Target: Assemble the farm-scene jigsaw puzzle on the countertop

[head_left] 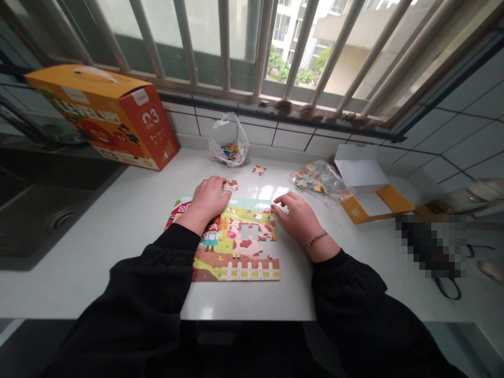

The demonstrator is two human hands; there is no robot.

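Note:
A farm-scene jigsaw puzzle [255, 270] lies on the white counter, showing a spotted cow, a barn and a white fence. Grey gaps show in the cow's middle and at the right side. My left hand [207, 202] rests over the puzzle's upper left, hiding part of it. Between its thumb and fingers is a brown-and-white puzzle piece [232, 185], just above the top edge. My right hand [297, 218] is at the upper right edge, fingers bent, thumb and forefinger apart, with nothing seen in them. Another loose piece [259, 170] lies farther back.
An open plastic bag of pieces [230, 149] stands by the tiled wall; a second bag [315, 178] lies to the right. Beside it is an open orange-and-white box [364, 205]. A large orange carton [118, 121] stands back left, near a dark sink [51, 199]. Window bars rise behind.

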